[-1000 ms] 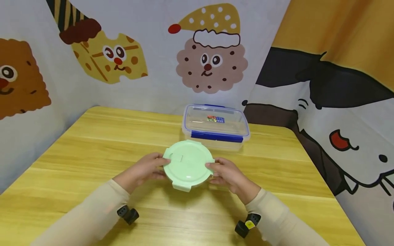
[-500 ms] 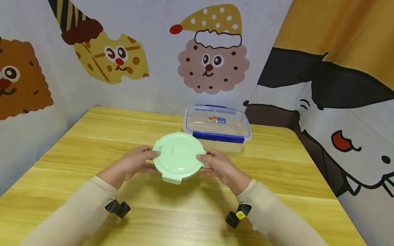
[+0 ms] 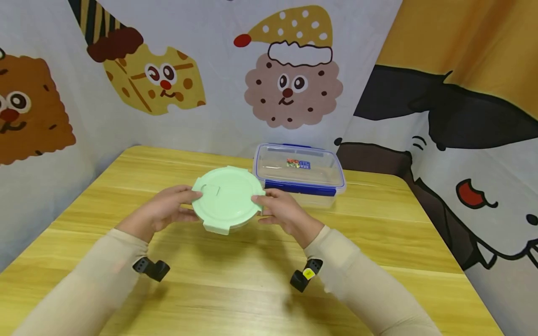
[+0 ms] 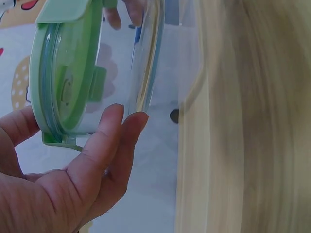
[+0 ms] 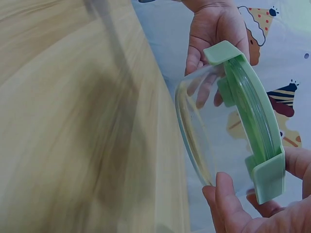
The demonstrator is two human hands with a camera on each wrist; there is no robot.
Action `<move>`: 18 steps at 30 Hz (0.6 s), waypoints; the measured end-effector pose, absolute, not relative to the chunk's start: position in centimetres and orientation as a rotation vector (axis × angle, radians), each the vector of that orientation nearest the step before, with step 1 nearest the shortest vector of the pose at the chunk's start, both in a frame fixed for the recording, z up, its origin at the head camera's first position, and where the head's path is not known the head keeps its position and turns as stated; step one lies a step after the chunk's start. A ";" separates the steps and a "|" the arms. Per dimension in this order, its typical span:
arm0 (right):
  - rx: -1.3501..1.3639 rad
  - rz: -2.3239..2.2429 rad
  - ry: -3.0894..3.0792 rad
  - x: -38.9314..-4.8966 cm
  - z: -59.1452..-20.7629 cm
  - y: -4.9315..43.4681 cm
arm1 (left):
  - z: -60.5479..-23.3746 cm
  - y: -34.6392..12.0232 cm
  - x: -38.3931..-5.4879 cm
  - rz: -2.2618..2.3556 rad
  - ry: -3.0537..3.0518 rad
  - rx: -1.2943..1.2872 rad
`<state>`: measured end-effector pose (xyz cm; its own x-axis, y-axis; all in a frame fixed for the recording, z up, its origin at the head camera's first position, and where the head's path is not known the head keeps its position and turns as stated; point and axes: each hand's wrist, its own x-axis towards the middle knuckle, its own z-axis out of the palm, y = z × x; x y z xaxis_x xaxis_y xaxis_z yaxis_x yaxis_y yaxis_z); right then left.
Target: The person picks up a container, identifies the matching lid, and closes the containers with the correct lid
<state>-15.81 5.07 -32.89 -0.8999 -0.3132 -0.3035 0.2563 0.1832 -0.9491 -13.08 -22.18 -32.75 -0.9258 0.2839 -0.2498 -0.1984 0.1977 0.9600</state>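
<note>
Both hands hold a round glass food container (image 3: 227, 198) with a pale green clip-on lid, lifted above the table. On its left side is the left hand (image 3: 170, 207), thumb on the lid's edge and fingers under the glass. The right hand (image 3: 282, 211) grips the opposite side the same way. Through the clear glass wall (image 4: 116, 77) in the left wrist view, the inside looks empty. The side clips (image 5: 268, 179) fold down over the rim in the right wrist view.
A rectangular clear plastic box (image 3: 298, 175) with blue latches stands at the back of the wooden table (image 3: 235, 289), just behind and right of the held container. Behind the table hangs a cartoon-printed cloth (image 3: 218, 126).
Both hands have carried the round container leftward and away from the body, toward the back of the table. The rectangular box stays where it was.
</note>
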 end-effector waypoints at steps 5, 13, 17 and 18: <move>-0.032 -1.767 2.008 -16.6 -32.5 4.1 | -32.6 -22.9 -13.8 1.785 2.135 0.046; 0.020 -1.809 1.956 -18.2 -32.4 2.4 | -32.7 -24.0 -15.2 1.790 2.154 -0.023; 0.022 -1.814 1.950 -19.1 -32.7 1.5 | -32.7 -24.7 -15.8 1.790 2.166 -0.052; 0.019 -1.814 1.949 -19.2 -32.7 1.3 | -32.6 -24.8 -15.9 1.791 2.168 -0.058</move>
